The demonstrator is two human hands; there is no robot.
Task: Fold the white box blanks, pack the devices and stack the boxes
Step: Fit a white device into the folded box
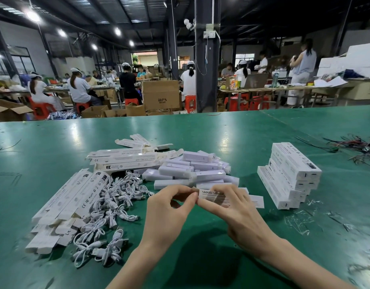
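Broad green table, glossy under the lamps, filling the lower half of the view.

At its left, a slanting pile of flat white box blanks, overlapping one another, with a second looser heap of blanks just behind.

At the right, well apart from these, a stack of closed white boxes, laid in tilted layers, ends toward the camera.

In the middle, a jumbled heap of white bar-shaped devices, touching the rear heap of blanks.

Between the left pile and the devices, a tangle of short white cables, spilling toward the near edge.

Near the far right edge, a scatter of dark wires; nearer, bits of clear plastic wrap beside the stack.

Held above the table in front of the devices, one white box, lengthwise left to right, printed "SMART SENSOR".

Right hand wrapped over the box's middle, fingers curled round it.

Left hand pinching the box's left end between thumb and forefinger, other fingers bent.
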